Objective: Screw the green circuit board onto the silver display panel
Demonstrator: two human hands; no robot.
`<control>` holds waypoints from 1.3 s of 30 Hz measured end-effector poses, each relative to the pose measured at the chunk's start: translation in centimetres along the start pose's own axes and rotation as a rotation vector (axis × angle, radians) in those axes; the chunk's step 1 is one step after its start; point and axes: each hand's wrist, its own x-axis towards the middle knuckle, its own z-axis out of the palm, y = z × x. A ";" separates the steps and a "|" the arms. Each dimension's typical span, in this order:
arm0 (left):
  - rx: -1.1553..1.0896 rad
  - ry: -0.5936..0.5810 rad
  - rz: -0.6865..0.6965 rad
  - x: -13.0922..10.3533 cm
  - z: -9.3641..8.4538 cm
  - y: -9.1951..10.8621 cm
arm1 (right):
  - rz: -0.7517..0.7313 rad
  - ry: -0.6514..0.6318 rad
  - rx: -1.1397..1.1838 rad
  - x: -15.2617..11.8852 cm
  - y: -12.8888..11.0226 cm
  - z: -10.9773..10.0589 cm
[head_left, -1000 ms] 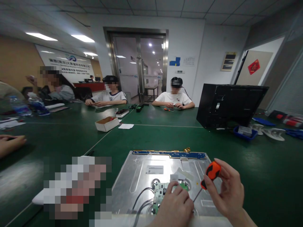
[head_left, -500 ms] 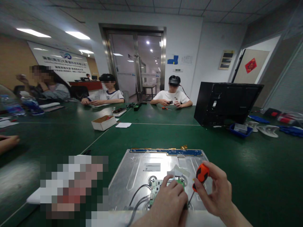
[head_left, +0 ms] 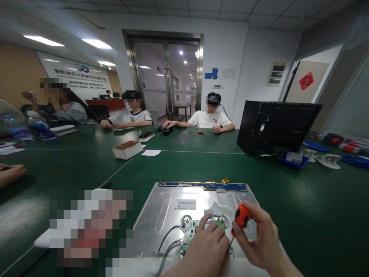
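Note:
My right hand (head_left: 263, 238) pinches an orange and black screwdriver (head_left: 242, 215) between thumb and fingers. The screwdriver leans, its shaft pointing down and left, and its tip is hidden near my left hand. My left hand (head_left: 209, 242) lies with bent fingers over a green circuit board (head_left: 189, 229), holding it down; its thumb and the board's right part are out of sight. The board sits on the metal back of a display panel (head_left: 164, 207). Dark cables (head_left: 169, 235) run from the board's left side, and a blue circuit strip (head_left: 187, 185) lines the panel's far edge.
A white box (head_left: 127, 150) with small items stands beyond the panel, a paper (head_left: 151, 152) beside it. At right are a black monitor (head_left: 276, 127) and a blue tray (head_left: 294, 161). Several people sit around the green table (head_left: 184, 165). A blurred patch covers the lower left.
The screwdriver handle and my right hand have shifted slightly left and down. My left hand stays on the board. Across the table, a person's arm has reached out toward a small dark object.

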 end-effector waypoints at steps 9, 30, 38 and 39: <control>0.010 0.045 0.014 0.1 0.4 0.1 | -0.018 -0.002 -0.010 -0.3 -0.1 0.1; -0.009 -0.018 -0.002 0.1 0.0 0.2 | -0.055 -0.059 0.045 0.3 -0.5 -0.2; 0.039 0.029 0.021 0.1 0.4 0.1 | 0.045 -0.045 0.090 -0.9 -0.1 -0.3; 0.044 0.035 0.023 0.1 0.5 0.1 | 0.064 -0.038 0.086 -1.1 -0.1 -0.2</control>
